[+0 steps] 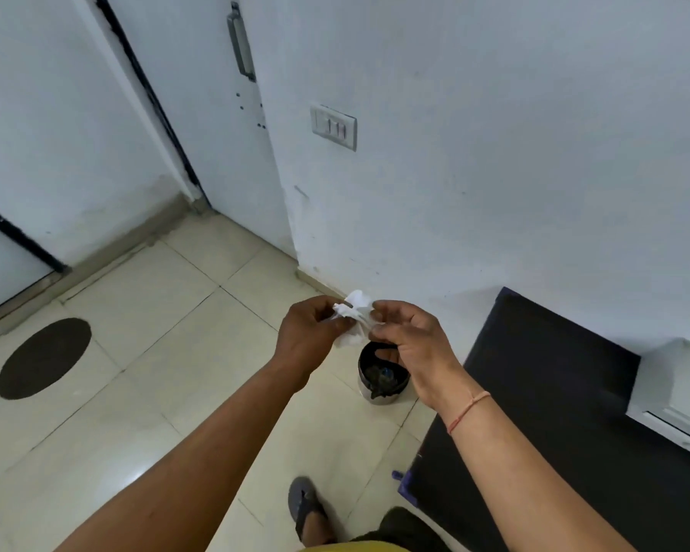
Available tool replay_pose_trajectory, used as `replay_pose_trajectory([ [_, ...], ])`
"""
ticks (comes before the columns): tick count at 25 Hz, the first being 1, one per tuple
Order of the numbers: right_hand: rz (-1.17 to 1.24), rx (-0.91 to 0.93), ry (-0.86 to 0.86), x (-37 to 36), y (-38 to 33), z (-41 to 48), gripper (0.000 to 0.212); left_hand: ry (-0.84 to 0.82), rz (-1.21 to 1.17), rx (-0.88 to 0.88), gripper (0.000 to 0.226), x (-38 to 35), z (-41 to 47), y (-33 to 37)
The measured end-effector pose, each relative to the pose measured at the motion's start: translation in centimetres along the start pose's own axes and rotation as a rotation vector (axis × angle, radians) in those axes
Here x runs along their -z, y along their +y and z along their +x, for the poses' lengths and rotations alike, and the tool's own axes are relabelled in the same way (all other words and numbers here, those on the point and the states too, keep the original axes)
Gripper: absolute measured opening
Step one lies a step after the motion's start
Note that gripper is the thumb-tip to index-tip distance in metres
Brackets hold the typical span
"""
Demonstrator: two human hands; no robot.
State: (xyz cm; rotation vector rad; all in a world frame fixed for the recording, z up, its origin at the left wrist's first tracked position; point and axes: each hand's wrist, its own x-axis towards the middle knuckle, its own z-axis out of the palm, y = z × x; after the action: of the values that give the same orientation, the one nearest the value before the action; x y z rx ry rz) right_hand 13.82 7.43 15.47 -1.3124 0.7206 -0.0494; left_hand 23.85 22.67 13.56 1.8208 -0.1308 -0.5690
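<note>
A crumpled white tissue (354,318) is held between both hands in the middle of the head view. My left hand (309,332) pinches its left side with curled fingers. My right hand (409,340) pinches its right side between thumb and fingertips; a red thread circles that wrist. Directly below the hands a small round bin (381,378) with a black liner stands on the tiled floor, dark rubbish inside it. My right hand hides part of the bin's rim.
A black countertop (542,412) runs along the right, against the white wall with a switch plate (334,127). A white door with a metal handle (240,43) stands behind. A dark oval mat (44,358) lies on the floor at left. My sandalled foot (305,507) shows below.
</note>
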Motion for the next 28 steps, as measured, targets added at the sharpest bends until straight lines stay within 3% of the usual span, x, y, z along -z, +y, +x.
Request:
replay_pose_trajectory([
  [3, 0.073, -0.053, 0.178, -1.3, -0.6, 2.6, 0.033, -0.12, -0.069, 0.051, 0.012, 1.1, 3.5, 0.8],
  [9, 0.209, -0.038, 0.017, 0.8, -1.8, 7.9, 0.042, -0.291, -0.136, 0.21, 0.013, -1.7, 10.4, 2.2],
  [14, 0.125, -0.023, 0.281, 2.5, -2.4, 13.5, 0.023, -0.453, 0.031, 0.196, 0.016, -4.6, 17.7, 4.2],
  [17, 0.12, -0.045, 0.349, 4.1, -3.0, 15.9, 0.015, -0.532, 0.086, 0.207, 0.019, -6.6, 21.2, 5.3],
  [24, 0.239, -0.152, 0.607, 5.9, -2.5, 20.3, 0.018, -0.76, 0.249, 0.245, 0.015, -12.1, 28.7, 6.0],
  [28, 0.379, -0.216, 0.812, 5.6, 1.0, 23.5, 0.016, -0.894, 0.358, 0.299, 0.026, -14.9, 33.6, 4.4],
])
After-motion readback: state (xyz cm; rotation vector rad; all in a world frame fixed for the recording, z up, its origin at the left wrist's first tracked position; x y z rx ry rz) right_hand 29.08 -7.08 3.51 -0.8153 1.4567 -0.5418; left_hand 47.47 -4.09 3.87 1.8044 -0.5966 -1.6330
